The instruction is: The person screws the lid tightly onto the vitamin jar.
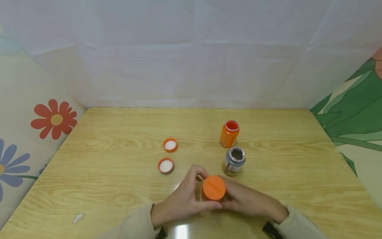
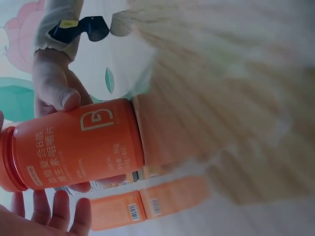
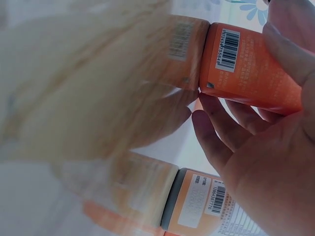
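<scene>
An orange bottle [image 2: 78,142] with its orange cap [image 1: 214,188] on stands upright on the table near the front. My right hand [image 1: 253,199] grips the bottle's body, thumb on one side and fingers on the other, as the right wrist view shows. Around the cap, my left hand [image 1: 185,196] holds with thumb in front and curled index finger behind; its palm stays apart from the bottle. Just behind the hands stands an uncapped grey-necked bottle [image 1: 233,161], and beyond it an uncapped orange bottle [image 1: 229,134].
Two loose caps, an orange cap [image 1: 170,145] and a darker-sided cap [image 1: 165,165], lie white inside up, left of the bottles. A small white scrap [image 1: 77,218] is at the front left of the wooden table [image 1: 104,159]. A white curtain [image 1: 191,66] hangs behind.
</scene>
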A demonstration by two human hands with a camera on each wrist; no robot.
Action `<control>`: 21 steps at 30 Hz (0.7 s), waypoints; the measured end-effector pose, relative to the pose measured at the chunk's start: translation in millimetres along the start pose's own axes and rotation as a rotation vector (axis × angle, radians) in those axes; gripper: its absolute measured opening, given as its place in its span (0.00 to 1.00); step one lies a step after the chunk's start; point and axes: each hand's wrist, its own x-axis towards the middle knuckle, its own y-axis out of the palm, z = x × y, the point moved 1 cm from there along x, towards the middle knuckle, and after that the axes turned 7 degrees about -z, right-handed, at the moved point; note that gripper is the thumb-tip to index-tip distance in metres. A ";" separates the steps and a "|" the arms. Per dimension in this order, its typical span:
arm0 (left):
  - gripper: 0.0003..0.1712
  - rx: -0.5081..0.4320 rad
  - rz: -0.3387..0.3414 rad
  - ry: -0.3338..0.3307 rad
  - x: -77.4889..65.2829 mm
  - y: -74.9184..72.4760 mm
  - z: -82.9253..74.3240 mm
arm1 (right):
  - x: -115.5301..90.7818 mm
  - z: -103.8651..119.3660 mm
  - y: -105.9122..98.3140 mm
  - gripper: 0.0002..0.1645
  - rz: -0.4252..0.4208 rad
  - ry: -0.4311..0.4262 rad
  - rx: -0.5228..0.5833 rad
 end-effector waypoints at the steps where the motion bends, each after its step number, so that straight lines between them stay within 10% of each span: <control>1: 0.36 -0.010 -0.001 0.010 0.4 -0.2 -0.1 | 0.3 0.4 -0.1 0.34 0.001 0.001 0.003; 12: 0.32 0.021 0.078 0.186 2.7 -6.4 2.7 | 1.7 0.1 0.5 0.34 -0.001 -0.039 0.015; 21: 0.45 -0.015 0.102 -0.034 1.2 -4.2 -2.3 | -0.7 -0.4 -0.8 0.37 0.008 -0.017 -0.029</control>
